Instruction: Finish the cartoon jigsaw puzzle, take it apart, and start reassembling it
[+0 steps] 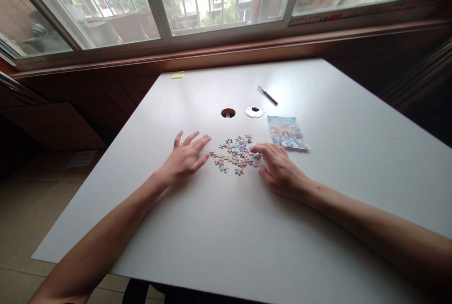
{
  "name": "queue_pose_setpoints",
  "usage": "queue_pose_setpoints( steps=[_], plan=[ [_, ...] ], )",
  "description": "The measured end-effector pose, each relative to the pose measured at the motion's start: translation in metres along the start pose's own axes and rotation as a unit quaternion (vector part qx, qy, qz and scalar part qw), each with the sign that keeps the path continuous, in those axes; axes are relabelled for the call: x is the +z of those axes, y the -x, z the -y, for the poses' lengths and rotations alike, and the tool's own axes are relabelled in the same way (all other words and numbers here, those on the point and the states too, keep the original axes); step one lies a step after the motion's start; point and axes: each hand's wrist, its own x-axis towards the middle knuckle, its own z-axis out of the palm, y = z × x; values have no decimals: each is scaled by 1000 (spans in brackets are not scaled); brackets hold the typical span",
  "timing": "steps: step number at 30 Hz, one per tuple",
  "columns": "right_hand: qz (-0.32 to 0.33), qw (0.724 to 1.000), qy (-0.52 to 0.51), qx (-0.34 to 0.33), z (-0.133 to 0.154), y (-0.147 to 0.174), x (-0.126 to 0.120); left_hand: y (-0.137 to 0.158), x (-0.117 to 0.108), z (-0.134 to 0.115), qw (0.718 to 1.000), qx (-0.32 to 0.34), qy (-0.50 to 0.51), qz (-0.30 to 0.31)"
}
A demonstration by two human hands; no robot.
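A loose heap of small, colourful jigsaw puzzle pieces (236, 154) lies on the white table (212, 233). To the left of the heap is my left hand (186, 159), palm down with its fingers spread. A bit of a piece shows by its thumb, partly covered by the hand. My right hand (278, 167) rests at the heap's right edge. Its index finger reaches over some pieces, and its thumb stands apart from the finger; the other fingers are curled and partly hidden. Just behind that hand lies a printed picture sheet (287, 131) in blue and orange.
Farther back are a round cable hole (228, 113), its metal cover ring (254, 112) and a dark pen (267, 95). A yellow sticky note (178, 75) sits at the far left edge. Behind the table runs a barred window (226, 31).
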Motion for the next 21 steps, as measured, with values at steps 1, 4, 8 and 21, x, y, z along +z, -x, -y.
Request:
queue_pose_setpoints(
  steps=[1,4,8,21],
  plan=[
    [-1,1000,0,0,0,0,0,0,-2,7,999,-37,-8,-35],
    [-1,1000,-2,-1,0,0,1,0,-10,28,987,-111,-36,-114],
    [-1,1000,-3,2,0,0,1,3,-15,40,988,-103,-43,-106],
    [0,1000,-6,1,1,0,0,6,-14,64,992,-99,-12,-78]
  ],
)
